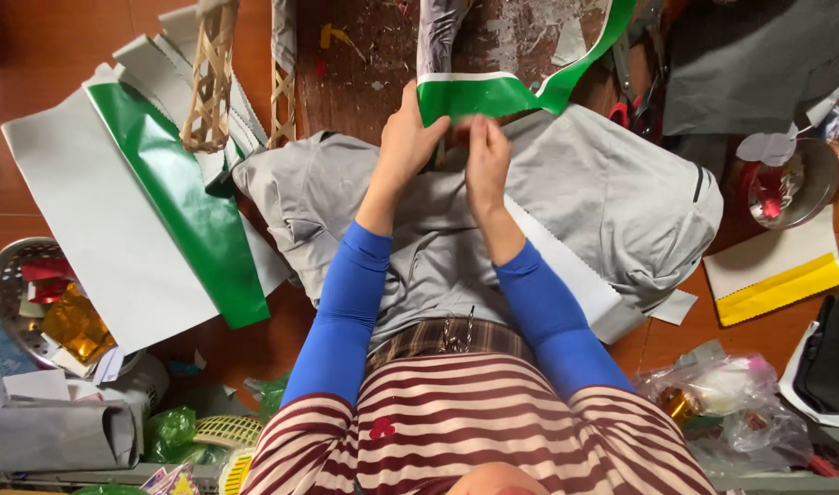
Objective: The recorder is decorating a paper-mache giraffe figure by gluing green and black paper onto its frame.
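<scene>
Both hands meet above the lap. The left hand (pixel 408 137) keeps a closed grip on the lower edge of a green-and-white paper strip (pixel 520 87), which curves up and away over the scrap-strewn floor (pixel 34 46). The right hand (pixel 485 160) pinches the same edge just beside it. Red-handled scissors (pixel 632 108) lie nearby on the right.

left hand (pixel 408 137) and right hand (pixel 485 158) pinching green paper strip (pixel 493 93), scissors (pixel 635 101) nearby
</scene>
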